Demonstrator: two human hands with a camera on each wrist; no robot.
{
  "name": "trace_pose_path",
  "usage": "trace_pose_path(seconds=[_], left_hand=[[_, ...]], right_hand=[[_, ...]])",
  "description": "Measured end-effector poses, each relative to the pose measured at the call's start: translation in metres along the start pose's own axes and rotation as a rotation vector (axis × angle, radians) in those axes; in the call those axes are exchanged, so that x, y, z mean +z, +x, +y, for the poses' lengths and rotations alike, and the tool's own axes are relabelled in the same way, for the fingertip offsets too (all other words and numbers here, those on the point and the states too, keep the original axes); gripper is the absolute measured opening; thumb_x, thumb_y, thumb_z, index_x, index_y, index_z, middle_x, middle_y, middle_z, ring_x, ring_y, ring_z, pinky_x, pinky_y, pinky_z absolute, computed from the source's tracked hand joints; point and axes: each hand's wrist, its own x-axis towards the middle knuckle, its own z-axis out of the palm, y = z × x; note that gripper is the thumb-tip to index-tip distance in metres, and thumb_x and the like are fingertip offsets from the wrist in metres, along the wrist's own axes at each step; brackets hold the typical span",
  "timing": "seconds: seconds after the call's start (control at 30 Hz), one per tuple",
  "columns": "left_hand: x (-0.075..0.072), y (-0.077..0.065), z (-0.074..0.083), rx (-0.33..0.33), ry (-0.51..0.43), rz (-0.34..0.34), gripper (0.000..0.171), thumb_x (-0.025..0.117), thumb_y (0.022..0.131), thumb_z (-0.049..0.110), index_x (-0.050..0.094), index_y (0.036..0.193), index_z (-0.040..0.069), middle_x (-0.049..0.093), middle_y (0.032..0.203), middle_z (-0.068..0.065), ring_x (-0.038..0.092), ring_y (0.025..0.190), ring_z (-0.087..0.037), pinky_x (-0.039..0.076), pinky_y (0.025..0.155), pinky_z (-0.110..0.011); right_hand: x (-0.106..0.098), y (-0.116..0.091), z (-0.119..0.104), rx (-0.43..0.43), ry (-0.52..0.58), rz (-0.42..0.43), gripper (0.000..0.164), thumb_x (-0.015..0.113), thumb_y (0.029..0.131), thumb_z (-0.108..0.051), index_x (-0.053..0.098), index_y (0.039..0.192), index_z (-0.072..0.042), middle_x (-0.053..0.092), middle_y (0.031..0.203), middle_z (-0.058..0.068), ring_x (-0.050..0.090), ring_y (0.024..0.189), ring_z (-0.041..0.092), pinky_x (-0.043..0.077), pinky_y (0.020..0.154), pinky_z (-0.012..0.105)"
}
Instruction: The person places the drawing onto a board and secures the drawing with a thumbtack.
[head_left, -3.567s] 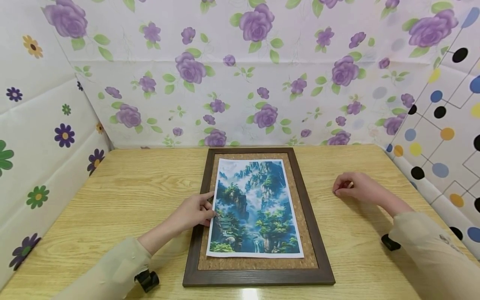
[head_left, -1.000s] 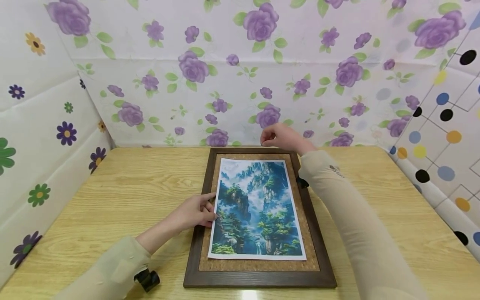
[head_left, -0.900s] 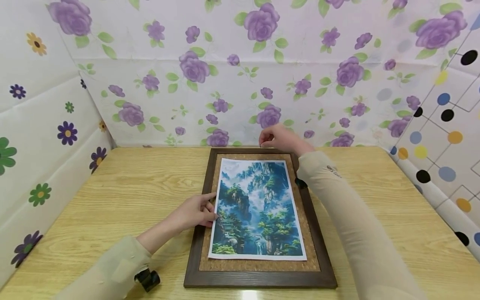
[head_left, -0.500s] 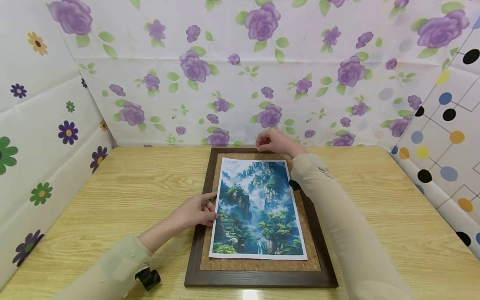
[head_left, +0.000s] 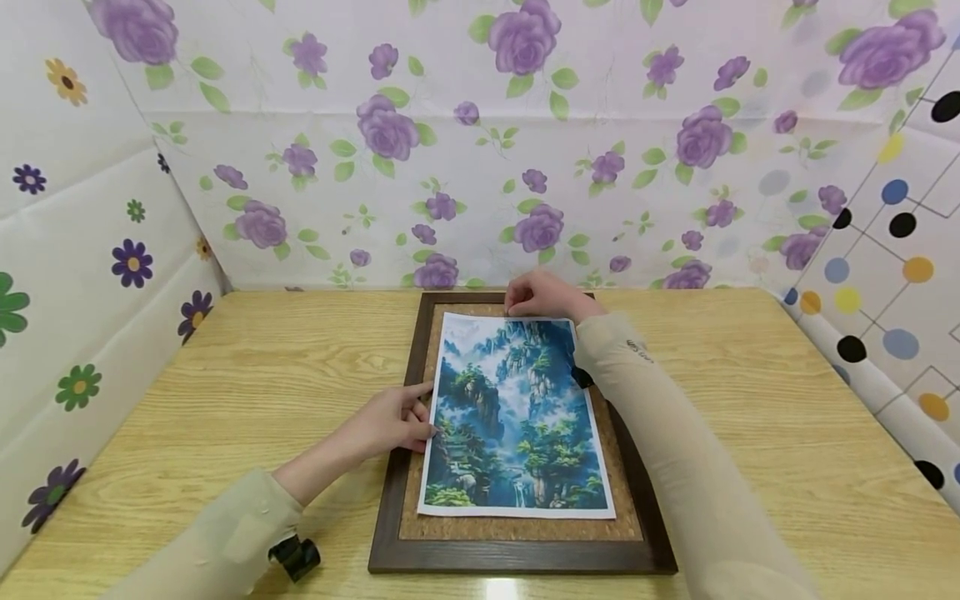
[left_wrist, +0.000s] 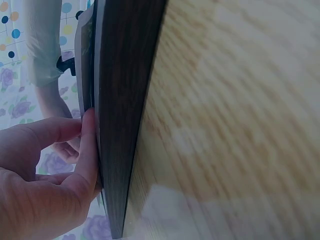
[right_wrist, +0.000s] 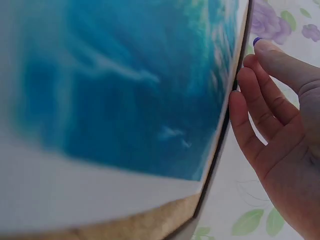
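A landscape print [head_left: 517,417] of misty mountains and a waterfall lies on a cork board [head_left: 525,528] in a dark brown wooden frame [head_left: 525,557]. At the print's left edge my left hand [head_left: 393,421] holds the sheet, the thumb at its face, the other fingers bent beside the frame. My right hand [head_left: 543,296] is over the print's top edge, fingers bent. In the right wrist view a small dark blue pin [right_wrist: 257,41] shows at a fingertip of the right hand; most of it is hidden.
The wooden table [head_left: 285,375] extends on both sides of the frame. A rose-patterned backdrop [head_left: 300,100] stands right behind it. Side panels with daisies [head_left: 82,250] and coloured dots [head_left: 900,275] flank the table. Black cameras sit on both sleeves.
My right hand has come from the table right of the frame to beyond its far edge, then down toward me to the print's top edge. The left hand and print stay put.
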Motion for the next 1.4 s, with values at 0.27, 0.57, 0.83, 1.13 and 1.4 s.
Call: trace_pose_path(seconds=[0.27,0.57,0.83,1.13,1.4], left_hand=[[0.0002,-0.0018,0.0003,0.008,-0.01,-0.011,0.074,0.062,0.093,0.002,0.022,0.156,-0.002,0.058,0.09,-0.009,0.068,0.082,-0.015,0.062,0.075,-0.035],[0.0,-0.0012,0.0003,0.008,-0.002,-0.009,0.074,0.062,0.094,0.002,0.022,0.156,-0.002,0.059,0.09,-0.009,0.067,0.081,-0.015,0.063,0.075,-0.035],[-0.0001,-0.0013,-0.0006,0.022,-0.011,-0.013,0.074,0.061,0.094,0.002,0.022,0.156,-0.001,0.059,0.092,-0.011,0.066,0.079,-0.015,0.063,0.075,-0.035],[0.0,-0.0013,0.0004,0.024,-0.019,-0.015,0.074,0.061,0.093,0.001,0.021,0.156,-0.002,0.059,0.092,-0.011,0.066,0.079,-0.015,0.062,0.076,-0.035],[0.0005,-0.0017,0.0011,0.016,0.001,-0.009,0.073,0.061,0.094,0.001,0.022,0.156,-0.002,0.059,0.092,-0.011,0.066,0.079,-0.015,0.063,0.075,-0.035]], right_hand=[[0.0073,0.0019,0.004,0.023,0.051,-0.008,0.009,0.066,0.095,-0.011,0.075,0.093,-0.01,0.072,0.087,0.007,0.057,0.072,0.015,0.05,0.069,0.025],[0.0076,0.0,0.0028,0.041,0.029,-0.014,0.009,0.067,0.094,-0.011,0.076,0.093,-0.01,0.073,0.09,0.007,0.061,0.076,0.014,0.051,0.074,0.026],[0.0077,0.0,0.0036,0.06,0.028,-0.024,0.008,0.068,0.093,-0.013,0.076,0.092,-0.011,0.073,0.091,0.006,0.06,0.078,0.014,0.051,0.076,0.028],[0.0079,0.0025,0.0061,0.072,0.005,-0.038,0.008,0.068,0.094,-0.015,0.075,0.091,-0.014,0.072,0.09,0.004,0.059,0.078,0.015,0.05,0.076,0.029],[0.0091,0.0051,0.0057,0.074,-0.008,-0.044,0.01,0.066,0.095,-0.015,0.075,0.091,-0.014,0.071,0.089,0.004,0.057,0.077,0.015,0.049,0.075,0.028]])
